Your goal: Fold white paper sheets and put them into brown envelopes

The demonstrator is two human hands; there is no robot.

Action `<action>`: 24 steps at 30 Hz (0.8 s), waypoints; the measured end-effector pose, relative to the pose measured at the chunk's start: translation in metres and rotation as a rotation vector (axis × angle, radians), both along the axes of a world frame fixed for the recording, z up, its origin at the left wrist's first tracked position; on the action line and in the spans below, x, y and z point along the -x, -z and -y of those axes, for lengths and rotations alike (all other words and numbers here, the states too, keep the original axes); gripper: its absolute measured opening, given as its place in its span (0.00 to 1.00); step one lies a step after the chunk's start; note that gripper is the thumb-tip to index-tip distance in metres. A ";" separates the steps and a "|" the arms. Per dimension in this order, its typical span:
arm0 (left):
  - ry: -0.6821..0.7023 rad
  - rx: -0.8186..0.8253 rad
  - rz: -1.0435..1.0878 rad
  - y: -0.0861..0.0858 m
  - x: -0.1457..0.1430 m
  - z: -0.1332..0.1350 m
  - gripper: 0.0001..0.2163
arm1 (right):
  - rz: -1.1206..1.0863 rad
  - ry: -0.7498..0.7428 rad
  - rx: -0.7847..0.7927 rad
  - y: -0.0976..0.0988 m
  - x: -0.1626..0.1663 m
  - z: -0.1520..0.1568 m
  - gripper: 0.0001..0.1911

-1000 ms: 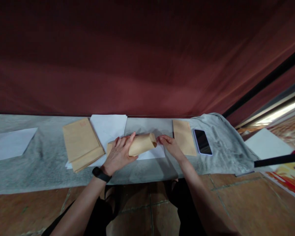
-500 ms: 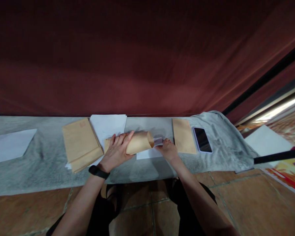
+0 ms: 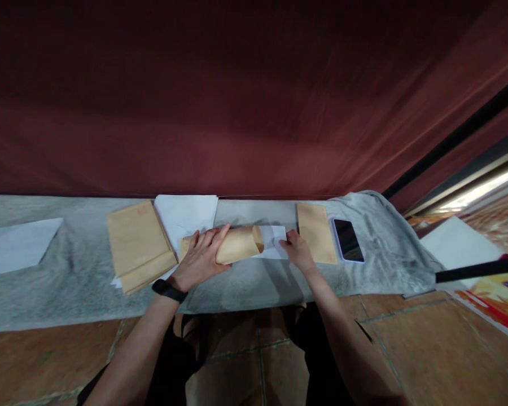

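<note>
A brown paper envelope lies sideways in front of me, its mouth bulging open at the right end. My left hand, with a black band on the wrist, grips its left part from above, thumb and fingers across it. At the mouth, a folded white sheet of paper sticks out, its left end hidden at or inside the opening. My right hand pinches the right edge of that sheet. Just beyond the right hand lies another brown envelope, flat.
Left of my hands, a stack of brown envelopes partly covers white sheets. More white paper lies at far left. A phone rests at right on the grey cloth. A dark red curtain hangs behind; a black bar crosses at right.
My right hand has moved slightly right and up with the white sheet, which now shows more of its length, level with the envelope's mouth. The left hand stays on the envelope.
</note>
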State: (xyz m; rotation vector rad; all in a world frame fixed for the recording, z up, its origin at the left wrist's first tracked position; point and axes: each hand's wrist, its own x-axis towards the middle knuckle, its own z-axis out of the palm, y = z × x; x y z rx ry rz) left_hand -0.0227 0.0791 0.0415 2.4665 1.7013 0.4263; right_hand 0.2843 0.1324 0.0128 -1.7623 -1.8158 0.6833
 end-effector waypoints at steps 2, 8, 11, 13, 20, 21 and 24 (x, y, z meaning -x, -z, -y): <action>-0.002 0.013 -0.011 0.001 -0.001 0.000 0.52 | -0.020 -0.018 -0.023 0.001 -0.004 -0.001 0.05; -0.004 0.019 -0.050 0.002 -0.005 0.001 0.51 | -0.098 0.095 -0.151 -0.010 -0.018 -0.006 0.06; -0.028 0.026 -0.025 0.001 -0.003 0.000 0.51 | -0.251 0.225 -0.328 -0.021 -0.032 -0.011 0.07; -0.046 0.039 -0.001 0.002 -0.002 -0.001 0.52 | -0.347 0.269 -0.397 -0.027 -0.037 -0.012 0.10; -0.096 0.083 0.046 0.005 -0.002 -0.004 0.55 | -0.375 0.041 -0.313 -0.031 -0.025 0.000 0.15; -0.098 0.082 0.042 0.006 -0.002 -0.004 0.55 | -0.357 0.023 -0.300 -0.030 -0.025 0.000 0.16; -0.099 0.065 0.036 0.010 -0.001 -0.004 0.55 | -0.317 -0.013 -0.254 -0.031 -0.028 -0.001 0.17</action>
